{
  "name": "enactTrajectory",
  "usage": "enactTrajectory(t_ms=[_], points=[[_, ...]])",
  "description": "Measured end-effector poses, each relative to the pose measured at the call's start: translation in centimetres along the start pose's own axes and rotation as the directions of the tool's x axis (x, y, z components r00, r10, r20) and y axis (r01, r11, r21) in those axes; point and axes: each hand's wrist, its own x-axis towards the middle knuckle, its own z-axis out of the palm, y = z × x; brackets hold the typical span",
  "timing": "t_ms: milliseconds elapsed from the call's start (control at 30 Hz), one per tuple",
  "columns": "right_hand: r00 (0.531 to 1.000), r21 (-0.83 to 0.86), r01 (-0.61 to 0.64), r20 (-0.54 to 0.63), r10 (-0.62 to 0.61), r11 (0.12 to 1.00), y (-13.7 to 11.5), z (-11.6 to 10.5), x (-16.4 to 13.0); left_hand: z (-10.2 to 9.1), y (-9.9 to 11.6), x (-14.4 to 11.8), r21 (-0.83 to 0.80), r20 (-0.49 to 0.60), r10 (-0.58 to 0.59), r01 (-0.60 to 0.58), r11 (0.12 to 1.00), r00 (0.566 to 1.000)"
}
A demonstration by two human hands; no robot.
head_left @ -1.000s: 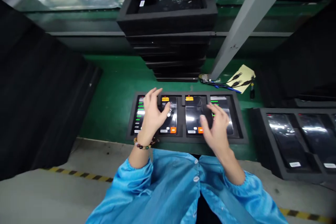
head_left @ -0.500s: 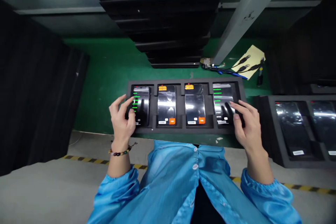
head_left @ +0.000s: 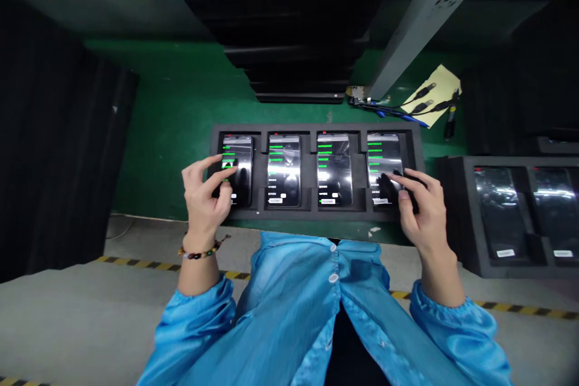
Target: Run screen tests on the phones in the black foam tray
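I have the left hand (head_left: 205, 196) half-open and empty, the left phone (head_left: 245, 178) just inward; the right hand (head_left: 423, 208) likewise, beside the right phone (head_left: 384, 160). Both phones lie in the tray (head_left: 308, 169), lengthwise away from the torso.

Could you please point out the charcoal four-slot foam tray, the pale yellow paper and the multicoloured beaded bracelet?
Charcoal four-slot foam tray (head_left: 308, 172), head view: middle divider.
Pale yellow paper (head_left: 442, 82), head view: uncovered upper part.
Multicoloured beaded bracelet (head_left: 197, 255), head view: row of beads.
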Motion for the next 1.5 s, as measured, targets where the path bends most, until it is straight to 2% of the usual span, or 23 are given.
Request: enactTrajectory(t_ms=[133, 267, 367, 467, 700, 800, 867, 933, 1000, 1067, 1233, 1500], points=[[0.992, 0.047, 0.086, 0.084, -0.090, 0.995, -2.6, -0.1, 0.4, -0.1, 2.1, -0.4, 0.001, 0.161, 0.106, -0.108, 0.994, 0.981], [0.953, -0.041, 0.123, 0.283, -0.107, 0.992, -6.0, 0.9, 1.1, 0.2, 5.1, -0.4, -0.022, 0.318, 0.171, -0.173, 0.985, 0.932], [0.917, -0.114, 0.137, 0.390, -0.082, 0.984, -7.3, 2.0, 1.7, 0.5, 6.3, 0.2, -0.012, 0.370, 0.194, -0.204, 0.979, 0.909], [0.913, -0.165, 0.132, 0.404, -0.055, 0.977, -7.4, 2.9, 2.4, 1.0, 6.3, 0.9, 0.021, 0.384, 0.192, -0.217, 0.976, 0.903], [0.923, -0.172, 0.117, 0.383, -0.043, 0.978, -7.2, 4.0, 4.1, 2.3, 6.1, 2.6, 0.046, 0.349, 0.200, -0.230, 0.972, 0.916], [0.927, -0.128, 0.112, 0.370, -0.058, 0.985, -6.8, 3.7, 4.5, 2.6, 6.1, 3.1, 0.049, 0.332, 0.226, -0.256, 0.965, 0.916], [0.948, -0.061, 0.105, 0.308, -0.082, 0.993, -6.1, 2.9, 4.4, 2.6, 5.9, 3.3, 0.036, 0.325, 0.242, -0.267, 0.963, 0.914], [0.981, -0.009, 0.074, 0.183, -0.071, 0.997, -5.0, 1.8, 3.7, 2.4, 5.6, 3.4, 0.001, 0.292, 0.257, -0.269, 0.963, 0.921], [0.998, 0.009, 0.014, 0.060, -0.015, 1.000, -3.9, 0.7, 2.6, 2.1, 5.1, 3.3, -0.044, 0.229, 0.262, -0.259, 0.965, 0.938], [0.999, 0.008, -0.047, 0.006, 0.047, 0.999, -2.9, 0.0, 1.4, 1.8, 4.5, 3.1, -0.077, 0.158, 0.246, -0.237, 0.969, 0.956], [0.991, -0.052, -0.119, 0.050, 0.122, 0.991, -1.9, 0.4, -0.1, 1.2, 3.4, 2.7, -0.065, 0.086, 0.159, -0.154, 0.986, 0.984], [0.991, -0.075, -0.108, 0.071, 0.113, 0.991, -1.7, 0.4, -0.6, 0.4, 2.1, 1.4, -0.045, 0.027, 0.074, -0.073, 0.996, 0.997]])
